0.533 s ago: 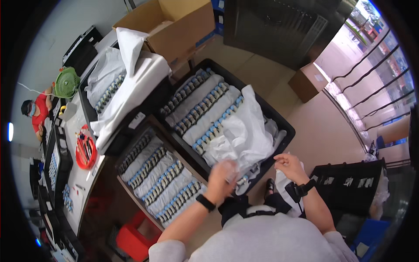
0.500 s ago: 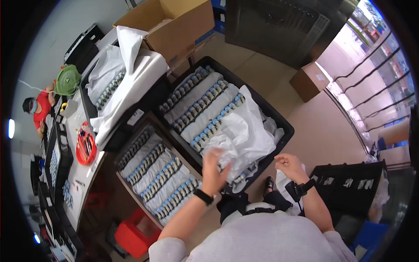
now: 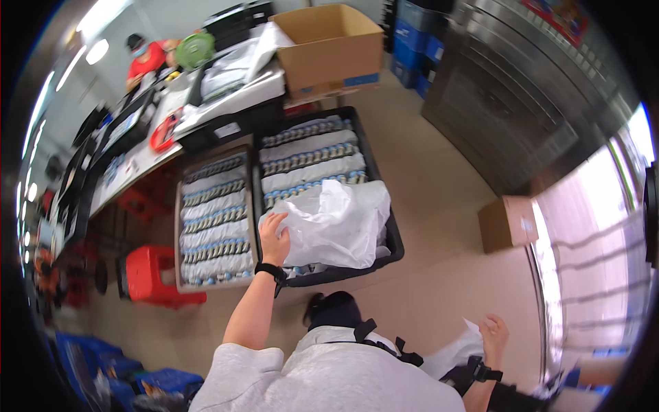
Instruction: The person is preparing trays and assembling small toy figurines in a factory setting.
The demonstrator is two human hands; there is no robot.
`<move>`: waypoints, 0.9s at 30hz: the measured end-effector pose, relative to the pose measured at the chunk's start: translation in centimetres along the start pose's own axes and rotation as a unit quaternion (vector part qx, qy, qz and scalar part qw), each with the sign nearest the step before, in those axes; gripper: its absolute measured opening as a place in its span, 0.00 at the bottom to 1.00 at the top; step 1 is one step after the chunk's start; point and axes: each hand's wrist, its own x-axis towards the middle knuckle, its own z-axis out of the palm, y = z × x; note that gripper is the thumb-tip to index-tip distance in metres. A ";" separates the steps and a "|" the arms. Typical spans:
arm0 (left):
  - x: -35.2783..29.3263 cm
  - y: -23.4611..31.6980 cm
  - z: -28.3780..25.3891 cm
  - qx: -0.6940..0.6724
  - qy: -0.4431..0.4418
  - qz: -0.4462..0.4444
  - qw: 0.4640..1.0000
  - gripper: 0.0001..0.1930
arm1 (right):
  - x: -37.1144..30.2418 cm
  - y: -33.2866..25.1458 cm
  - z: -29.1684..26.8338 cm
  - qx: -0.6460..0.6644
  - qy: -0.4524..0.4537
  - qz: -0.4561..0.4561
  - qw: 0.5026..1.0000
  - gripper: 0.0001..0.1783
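Observation:
My left hand [image 3: 275, 237] is at the left edge of a crumpled white plastic sheet [image 3: 343, 230], its fingers loosely bent and slightly apart. That sheet covers the near part of a black tray [image 3: 396, 240]. Uncovered farther back are rows of small blue-topped parts [image 3: 309, 152] with grey-white padding between them. Low on the right, my right hand [image 3: 493, 334] pinches another thin white sheet [image 3: 453, 349], which hangs down beside my body.
A second tray [image 3: 250, 240] with similar rows adjoins on the left. Beyond are a workbench [image 3: 147, 147], a cardboard box [image 3: 329, 51] and a person in red [image 3: 145, 65]. A red stool [image 3: 147, 275] stands left, a smaller carton [image 3: 508, 223] right.
My view has turned to the right. My right hand has swung away from the tray, carrying a white sheet. My left hand has stayed by the sheet over the tray, which now lies more spread out.

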 end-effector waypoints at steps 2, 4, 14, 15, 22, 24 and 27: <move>-3.1 -1.8 -2.2 0.076 0.029 -0.027 0.996 0.20 | 3.3 -1.0 -0.1 -0.008 -0.028 -0.024 0.999 0.16; -7.0 -5.3 -3.7 0.108 0.068 -0.114 0.985 0.16 | 6.5 -2.9 1.7 -0.021 -0.036 -0.087 0.995 0.16; -6.0 5.7 0.9 0.240 0.206 -0.097 0.944 0.24 | 18.9 -17.0 12.6 -0.140 -0.250 -0.362 0.887 0.18; -4.1 7.5 2.0 0.189 0.172 -0.061 0.965 0.24 | 19.9 -18.6 13.5 -0.141 -0.278 -0.379 0.871 0.18; 1.9 7.4 10.2 0.329 -0.024 -0.120 0.936 0.22 | 24.8 -25.9 21.7 -0.188 -0.409 -0.444 0.775 0.18; 1.4 6.4 9.6 0.203 -0.173 -0.190 0.945 0.11 | 26.3 -27.1 24.5 -0.222 -0.452 -0.476 0.721 0.20; 0.1 11.6 6.6 0.158 -0.118 -0.031 0.980 0.08 | 29.6 -30.0 28.0 -0.238 -0.468 -0.526 0.669 0.20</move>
